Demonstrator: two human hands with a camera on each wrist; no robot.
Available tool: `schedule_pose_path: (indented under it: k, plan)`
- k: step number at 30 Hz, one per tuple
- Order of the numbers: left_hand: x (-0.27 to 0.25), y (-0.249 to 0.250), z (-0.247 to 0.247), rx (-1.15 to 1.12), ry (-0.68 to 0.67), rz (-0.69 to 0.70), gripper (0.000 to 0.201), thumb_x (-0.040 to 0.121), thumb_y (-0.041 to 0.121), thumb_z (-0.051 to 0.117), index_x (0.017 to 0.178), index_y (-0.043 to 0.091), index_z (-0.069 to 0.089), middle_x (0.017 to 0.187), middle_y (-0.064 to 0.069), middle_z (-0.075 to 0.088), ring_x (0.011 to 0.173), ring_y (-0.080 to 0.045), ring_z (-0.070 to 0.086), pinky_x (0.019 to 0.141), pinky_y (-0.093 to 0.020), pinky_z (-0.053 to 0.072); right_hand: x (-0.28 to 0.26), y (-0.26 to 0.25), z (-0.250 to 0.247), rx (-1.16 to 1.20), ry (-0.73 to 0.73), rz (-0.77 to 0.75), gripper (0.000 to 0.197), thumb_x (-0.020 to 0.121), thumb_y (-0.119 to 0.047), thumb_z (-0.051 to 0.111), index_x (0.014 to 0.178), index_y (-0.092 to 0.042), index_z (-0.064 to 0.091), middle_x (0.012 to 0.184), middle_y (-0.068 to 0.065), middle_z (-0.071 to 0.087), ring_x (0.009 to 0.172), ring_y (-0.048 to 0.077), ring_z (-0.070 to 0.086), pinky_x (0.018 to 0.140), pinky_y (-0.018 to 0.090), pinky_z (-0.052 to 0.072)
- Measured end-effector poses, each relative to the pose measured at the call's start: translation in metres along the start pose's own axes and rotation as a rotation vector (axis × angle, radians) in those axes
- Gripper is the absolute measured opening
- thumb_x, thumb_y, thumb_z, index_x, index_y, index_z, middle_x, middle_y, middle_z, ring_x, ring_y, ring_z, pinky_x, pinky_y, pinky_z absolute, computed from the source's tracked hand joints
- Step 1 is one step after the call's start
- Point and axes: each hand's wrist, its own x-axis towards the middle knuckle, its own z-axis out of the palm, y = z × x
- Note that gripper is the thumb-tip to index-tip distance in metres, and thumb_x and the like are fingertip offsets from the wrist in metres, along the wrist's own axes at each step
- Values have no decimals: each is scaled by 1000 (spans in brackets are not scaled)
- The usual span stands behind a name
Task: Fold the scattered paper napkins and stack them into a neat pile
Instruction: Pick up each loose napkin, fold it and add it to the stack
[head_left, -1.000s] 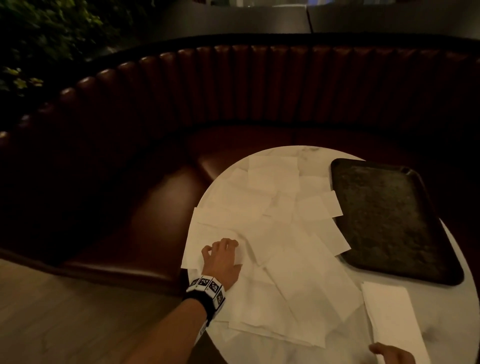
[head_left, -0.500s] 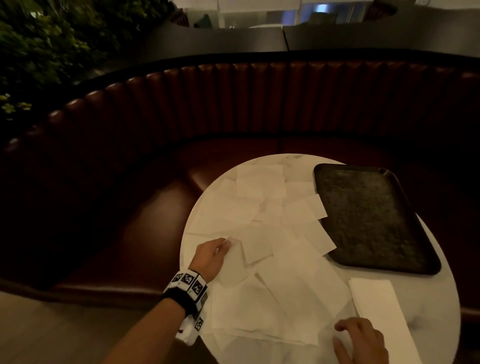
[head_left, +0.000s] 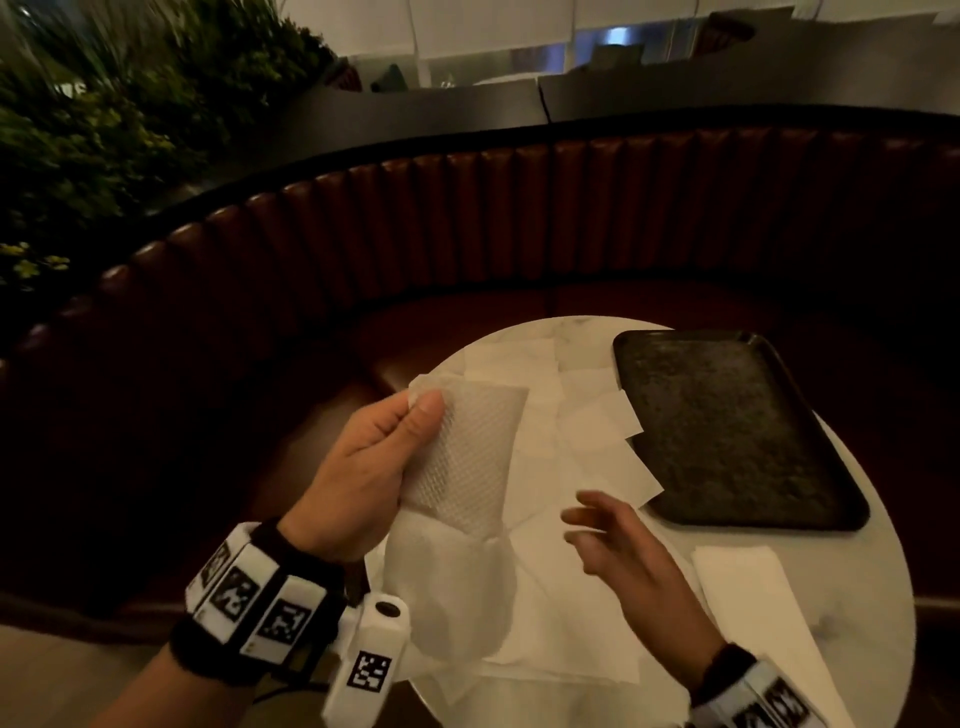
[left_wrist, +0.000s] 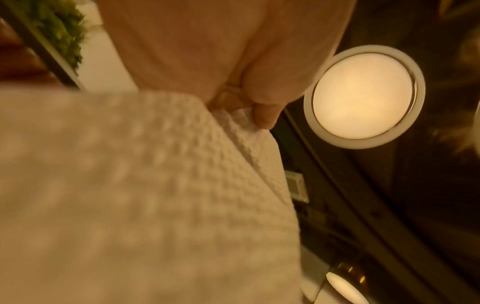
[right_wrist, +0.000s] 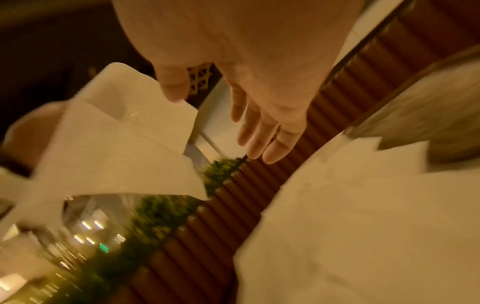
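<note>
Head view: the left hand (head_left: 363, 467) is pinching one napkin (head_left: 462, 457) by a top corner, lifted above the scattered napkins (head_left: 571, 597) just left of the tray (head_left: 737, 431), while the right hand (head_left: 623, 551), fingers relaxed & holding nothing, is hovering beside it.

Left wrist view: thumb & fingers (left_wrist: 265, 115) are gripping only the corner, so I think the right hand should be taking the opposite corner before folding.

Right wrist view: the sheet is hanging slack w/ a loose edge; better to be matching edges first, then creasing.

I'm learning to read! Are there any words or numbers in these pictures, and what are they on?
No words or numbers can be read.
The wrist bands carry only black-and-white square codes, not letters.
The green lit sign far off is too blurred to read.
The napkins and tray show no print.
</note>
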Motion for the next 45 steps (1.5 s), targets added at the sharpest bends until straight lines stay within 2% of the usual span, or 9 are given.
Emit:
schedule_pose_path:
  k: [3, 9, 13, 23, 29, 33, 37, 41, 45]
  plan:
    - [-2, 16, 8, -73, 18, 7, 35, 89, 28, 45, 100, 10, 72, 105, -9, 73, 94, -20, 69, 78, -26, 57, 15, -30, 19, 385, -191, 86, 82, 64, -68, 70, 129, -22, 52, 126, 5, 64, 115, 25, 61, 95, 43, 48]
    - [-10, 12, -7, 78, 199, -5, 35, 92, 33, 41, 107, 13, 66, 106, -6, 72, 100, -27, 67, 83, -35, 57, 7, -50, 22, 757, -390, 132, 52, 65, -26, 84, 110, -6, 68, 114, 22, 67, 97, 35, 67, 79, 42, 56]
    - [-25, -5, -19, 127, 230, -83, 33, 90, 36, 45, 108, 15, 63, 102, -7, 71, 92, -29, 69, 76, -41, 60, 1, -48, 11, 629, -183, 152, 25, 77, 3, 69, 102, -3, 69, 107, 21, 71, 85, 32, 71, 68, 37, 60]
    - [-39, -41, -3, 52, 114, -174, 23, 80, -1, 68, 102, -3, 61, 106, -15, 70, 91, -41, 68, 80, -52, 58, -9, -32, -36, 451, 28, 41, 71, 28, -37, 96, 91, -11, 76, 96, 14, 75, 82, 22, 72, 64, 26, 57]
    - [-33, -40, -10, 215, 143, 35, 11, 81, -7, 65, 87, -1, 71, 94, -11, 73, 89, -24, 70, 78, -30, 59, -14, -35, -42, 340, 83, 19, 50, 43, -43, 91, 77, -9, 76, 97, 18, 73, 80, 43, 61, 66, 31, 53]
    - [-32, -44, -15, 140, 113, -4, 20, 77, 14, 64, 90, -1, 69, 97, -11, 73, 91, -30, 70, 77, -38, 60, -14, -30, -47, 261, 144, 79, 26, 74, -35, 74, 80, -10, 72, 90, 42, 53, 81, 38, 44, 72, 39, 30]
    - [-28, -42, -12, 37, 112, -133, 25, 95, 1, 47, 86, 4, 70, 96, -3, 71, 93, -26, 68, 75, -31, 59, -16, -41, -49, 254, 99, 67, 27, 62, -34, 76, 73, -10, 71, 84, 22, 66, 72, 37, 59, 57, 34, 50]
    - [-25, -40, -8, -173, 116, -209, 34, 95, 26, 44, 90, 3, 68, 95, -12, 68, 85, -27, 66, 73, -35, 56, -14, -44, -49, 388, 35, 69, 20, 78, -4, 53, 69, -8, 71, 84, 12, 70, 80, 28, 68, 60, 25, 57]
    - [-23, -42, 0, 257, 119, -7, 8, 87, 8, 66, 94, 11, 68, 84, -4, 67, 74, -11, 64, 67, -20, 53, -15, -43, -55, 193, -1, -21, 29, 72, 0, 47, 84, -12, 71, 111, 4, 69, 107, 27, 60, 80, 38, 51]
